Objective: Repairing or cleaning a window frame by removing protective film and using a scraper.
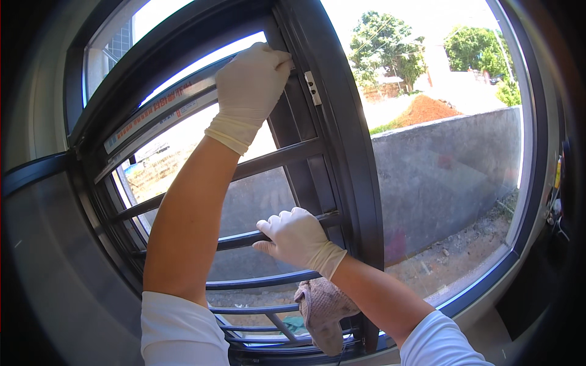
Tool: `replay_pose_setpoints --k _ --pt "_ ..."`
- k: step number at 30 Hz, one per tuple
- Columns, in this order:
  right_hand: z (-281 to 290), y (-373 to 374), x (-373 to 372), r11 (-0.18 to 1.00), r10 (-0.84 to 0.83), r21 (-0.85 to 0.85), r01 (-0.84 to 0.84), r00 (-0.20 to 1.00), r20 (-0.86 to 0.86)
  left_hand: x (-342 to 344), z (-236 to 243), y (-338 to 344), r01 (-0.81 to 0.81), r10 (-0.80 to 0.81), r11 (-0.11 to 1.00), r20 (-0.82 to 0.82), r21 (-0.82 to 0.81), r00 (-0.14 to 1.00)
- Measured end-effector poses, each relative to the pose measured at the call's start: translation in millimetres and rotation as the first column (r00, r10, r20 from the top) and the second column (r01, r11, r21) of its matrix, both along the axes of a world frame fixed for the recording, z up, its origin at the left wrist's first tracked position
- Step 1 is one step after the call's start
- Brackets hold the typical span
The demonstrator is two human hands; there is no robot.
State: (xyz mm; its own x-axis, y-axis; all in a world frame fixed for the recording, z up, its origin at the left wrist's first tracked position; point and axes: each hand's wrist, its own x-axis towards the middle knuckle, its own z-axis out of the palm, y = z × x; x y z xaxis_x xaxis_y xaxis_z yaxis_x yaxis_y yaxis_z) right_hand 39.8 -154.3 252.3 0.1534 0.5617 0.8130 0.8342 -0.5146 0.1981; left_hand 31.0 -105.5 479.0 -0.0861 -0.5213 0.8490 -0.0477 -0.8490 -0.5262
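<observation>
My left hand, in a white glove, is raised to the upper part of a dark metal window guard. Its fingertips are pinched together beside the frame's upright; what they hold, if anything, is too small to make out. From that hand, a strip of printed protective film runs leftward along an upper bar. Lower down, my gloved right hand is wrapped over a horizontal bar, thumb below it. Under my right wrist hangs a brownish cloth, draped over the lower bars.
A dark upright post with a metal latch plate stands right of my left hand. To the right is a large window pane; a grey wall, red soil and trees lie outside. A grey panel is at the left.
</observation>
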Motion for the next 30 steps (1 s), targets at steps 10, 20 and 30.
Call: replay_pose_setpoints --k 10,20,30 --pt "0.6 1.4 -1.8 1.000 0.011 -0.002 -0.011 1.000 -0.014 1.9 1.2 2.0 0.262 -0.322 0.930 -0.229 -0.257 0.918" --pt "-1.1 5.0 -1.4 0.998 0.037 0.048 -0.037 0.999 0.014 5.7 -0.6 4.7 0.243 -0.290 0.942 -0.195 -0.232 0.937" --pt "-1.0 2.9 -0.4 0.999 0.028 0.041 -0.029 0.999 0.017 5.6 -3.2 2.7 0.290 -0.338 0.927 -0.191 -0.238 0.922"
